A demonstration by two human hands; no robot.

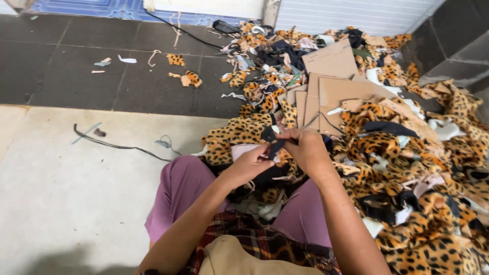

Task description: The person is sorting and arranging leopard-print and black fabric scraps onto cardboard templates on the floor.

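Black fabric strip [275,147]: light, limp, pinched between your left hand [252,163] and right hand [305,147]; leopard scraps [407,168] at three o'clock.

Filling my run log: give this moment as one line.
left hand: pinching black fabric strip | right hand: same strip | around: leopard-print scraps, cardboard pieces

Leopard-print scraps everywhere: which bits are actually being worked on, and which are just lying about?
In hand:
left hand
right hand
dark fabric strip held between both

Lying about:
leopard-print scrap heap
cardboard pieces
black cable on the floor
stray scraps
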